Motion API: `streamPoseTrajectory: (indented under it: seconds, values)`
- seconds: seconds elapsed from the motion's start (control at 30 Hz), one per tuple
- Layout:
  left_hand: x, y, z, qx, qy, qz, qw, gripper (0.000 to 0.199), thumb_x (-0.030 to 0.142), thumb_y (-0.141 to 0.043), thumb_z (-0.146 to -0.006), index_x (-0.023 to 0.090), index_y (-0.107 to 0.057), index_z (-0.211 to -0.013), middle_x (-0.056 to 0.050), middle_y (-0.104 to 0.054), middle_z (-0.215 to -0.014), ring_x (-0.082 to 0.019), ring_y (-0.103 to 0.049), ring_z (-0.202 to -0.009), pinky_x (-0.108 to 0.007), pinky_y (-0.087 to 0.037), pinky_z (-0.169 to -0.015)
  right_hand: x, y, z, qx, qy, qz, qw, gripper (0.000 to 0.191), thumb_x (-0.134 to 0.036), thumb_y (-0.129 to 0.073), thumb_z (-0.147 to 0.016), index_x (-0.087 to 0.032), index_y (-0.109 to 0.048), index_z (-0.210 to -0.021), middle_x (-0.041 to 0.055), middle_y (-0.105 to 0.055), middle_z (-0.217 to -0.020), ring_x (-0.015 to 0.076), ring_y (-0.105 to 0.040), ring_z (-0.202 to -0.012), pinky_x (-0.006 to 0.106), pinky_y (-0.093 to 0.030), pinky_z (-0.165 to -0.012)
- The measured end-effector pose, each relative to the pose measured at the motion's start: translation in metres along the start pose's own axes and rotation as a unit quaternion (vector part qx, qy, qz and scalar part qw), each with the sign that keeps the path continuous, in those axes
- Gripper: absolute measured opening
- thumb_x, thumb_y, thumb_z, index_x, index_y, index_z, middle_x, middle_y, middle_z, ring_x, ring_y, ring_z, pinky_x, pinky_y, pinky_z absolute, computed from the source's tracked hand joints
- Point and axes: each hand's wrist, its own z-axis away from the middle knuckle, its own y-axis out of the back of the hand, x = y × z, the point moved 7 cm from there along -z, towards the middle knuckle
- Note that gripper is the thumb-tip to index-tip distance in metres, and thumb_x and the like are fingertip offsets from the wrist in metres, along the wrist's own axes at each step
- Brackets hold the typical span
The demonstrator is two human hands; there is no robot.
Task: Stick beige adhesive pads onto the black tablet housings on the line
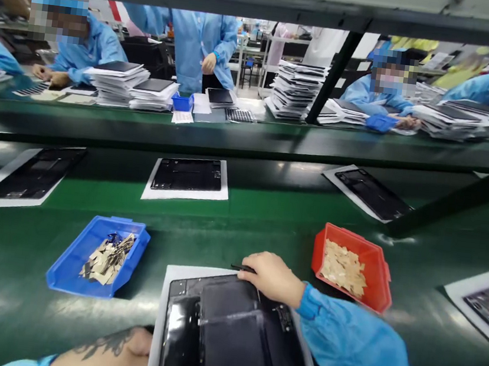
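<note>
A black tablet back housing (230, 335) lies on a white foam sheet (162, 315) right in front of me, running past the bottom edge of the head view. My right hand (273, 277) is closed over the housing's far edge, and a thin black tool, likely tweezers (243, 268), sticks out leftward from its fingers. At the lower left, my left hand (121, 353) rests against the left edge of the sheet. Its fingers are hidden at that edge, so whether it grips the sheet cannot be made out.
A blue bin (72, 257) of small flat pieces stands to the left, a red bin (378, 276) of beige pieces to the right. More housings on sheets, one (189, 175) straight ahead, lie on the green surface (266, 227). A slanted post (461, 197) crosses at right. Co-workers sit beyond, among stacks (295, 91).
</note>
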Motion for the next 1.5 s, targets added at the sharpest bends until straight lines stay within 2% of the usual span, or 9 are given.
streamPoseTrajectory:
  seconds: [0.07, 0.17, 0.33, 0.43, 0.53, 0.63, 0.77, 1.03, 1.5]
  values:
    - [-0.018, 0.004, 0.011, -0.016, 0.018, -0.009, 1.000, 0.022, 0.020, -0.044, -0.082, 0.015, -0.065, -0.085, -0.004, -0.067, -0.071, -0.014, -0.061, -0.056, -0.017, -0.046, -0.050, 0.002, -0.011, 0.002, 0.040, -0.016, -0.013, 0.999, 0.015, -0.025, -0.065, -0.092, -0.017, -0.066, -0.080, 0.0019, -0.062, -0.079, 0.0200, -0.061, -0.077, 0.025, -0.039, -0.063]
    - [-0.029, 0.017, 0.030, 0.032, 0.042, -0.060, 0.997, 0.022, 0.021, -0.042, -0.087, 0.016, -0.063, -0.094, -0.002, -0.065, -0.073, -0.010, -0.057, -0.054, -0.013, -0.041, -0.047, 0.000, -0.020, 0.005, 0.081, -0.006, -0.036, 0.996, 0.007, -0.019, -0.059, -0.095, -0.018, -0.065, -0.091, 0.0013, -0.060, -0.093, 0.0167, -0.059, -0.084, 0.024, -0.042, -0.073]
    - [0.001, 0.034, 0.062, 0.114, 0.019, -0.104, 0.988, 0.028, 0.032, -0.042, -0.093, 0.023, -0.063, -0.109, -0.002, -0.063, -0.092, -0.014, -0.061, -0.079, -0.018, -0.049, -0.069, 0.002, -0.032, 0.004, 0.108, 0.015, -0.066, 0.992, 0.007, -0.018, -0.055, -0.095, -0.018, -0.061, -0.091, 0.0019, -0.055, -0.094, 0.0174, -0.057, -0.082, 0.027, -0.044, -0.074]
    - [0.017, 0.064, 0.080, 0.246, -0.011, -0.089, 0.965, 0.036, 0.044, -0.042, -0.092, 0.019, -0.063, -0.108, -0.003, -0.062, -0.086, -0.016, -0.059, -0.075, -0.022, -0.048, -0.069, 0.004, -0.037, 0.002, 0.123, 0.041, -0.093, 0.987, 0.014, -0.022, -0.045, -0.098, -0.020, -0.059, -0.093, 0.0022, -0.053, -0.091, 0.0191, -0.056, -0.078, 0.031, -0.045, -0.071]
    - [0.019, 0.108, 0.100, 0.423, -0.013, -0.091, 0.901, 0.045, 0.052, -0.045, -0.087, 0.015, -0.064, -0.103, -0.004, -0.060, -0.077, -0.018, -0.056, -0.068, -0.025, -0.045, -0.063, 0.003, -0.039, -0.002, 0.129, 0.078, -0.123, 0.981, 0.021, -0.025, -0.035, -0.098, -0.022, -0.056, -0.096, 0.0027, -0.052, -0.092, 0.0196, -0.055, -0.077, 0.033, -0.044, -0.069]
    - [0.019, 0.142, 0.106, 0.521, -0.020, -0.157, 0.839, 0.038, 0.049, -0.047, -0.086, 0.017, -0.063, -0.100, -0.004, -0.063, -0.086, -0.019, -0.058, -0.077, -0.026, -0.044, -0.067, -0.002, -0.041, -0.005, 0.116, 0.107, -0.148, 0.976, 0.022, -0.027, -0.034, -0.098, -0.023, -0.055, -0.094, 0.0021, -0.052, -0.091, 0.0191, -0.055, -0.077, 0.032, -0.043, -0.068]
    - [0.017, 0.159, 0.085, 0.511, -0.009, -0.301, 0.805, 0.023, 0.033, -0.043, -0.091, 0.020, -0.062, -0.093, -0.002, -0.060, -0.092, -0.017, -0.056, -0.082, -0.027, -0.041, -0.072, -0.005, -0.043, -0.007, 0.106, 0.117, -0.160, 0.974, 0.023, -0.028, -0.034, -0.098, -0.024, -0.056, -0.093, 0.0016, -0.051, -0.090, 0.0187, -0.055, -0.077, 0.032, -0.043, -0.067]
    - [0.002, 0.153, 0.056, 0.442, 0.068, -0.366, 0.816, 0.010, 0.011, -0.062, -0.078, 0.017, -0.053, -0.076, -0.002, -0.055, -0.083, -0.018, -0.053, -0.075, -0.026, -0.035, -0.066, -0.005, -0.042, -0.008, 0.106, 0.119, -0.157, 0.975, 0.023, -0.029, -0.033, -0.098, -0.024, -0.055, -0.095, 0.0022, -0.052, -0.092, 0.0188, -0.056, -0.077, 0.032, -0.044, -0.068]
    - [0.004, 0.163, 0.085, 0.481, 0.079, -0.355, 0.798, 0.022, 0.024, -0.043, -0.090, 0.017, -0.055, -0.073, -0.002, -0.057, -0.070, -0.017, -0.052, -0.064, -0.025, -0.033, -0.059, -0.004, -0.041, -0.007, 0.115, 0.123, -0.159, 0.973, 0.024, -0.032, -0.036, -0.099, -0.023, -0.058, -0.094, 0.0035, -0.054, -0.091, 0.0193, -0.057, -0.079, 0.031, -0.047, -0.068]
